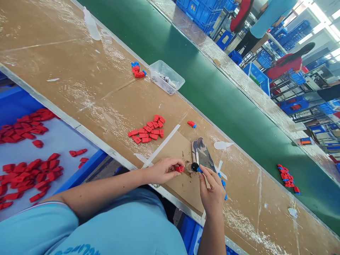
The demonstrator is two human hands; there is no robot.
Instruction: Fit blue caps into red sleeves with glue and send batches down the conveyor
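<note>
Between the thumb and fingers of my left hand (164, 170) is a small red plastic piece (180, 169). My right hand (213, 189) pinches a small blue plastic piece (199, 170), held at a little round cup of black stuff (194, 166). Beside that cup is a clear round lid or dish (188, 167). Just behind my right hand lies a camouflage-patterned cloth piece (203, 152). More blue pieces (224, 184) sit on the table right of that hand, partly covered by it.
A loose group of red pieces (148, 130) lies to the left. Further back stand a clear plastic tub (167, 77) and a squeeze bottle (91, 24). A green conveyor belt (148, 42) runs beyond the table, carrying red pieces (287, 176). A blue crate (87, 166) is at lower left. People work across.
</note>
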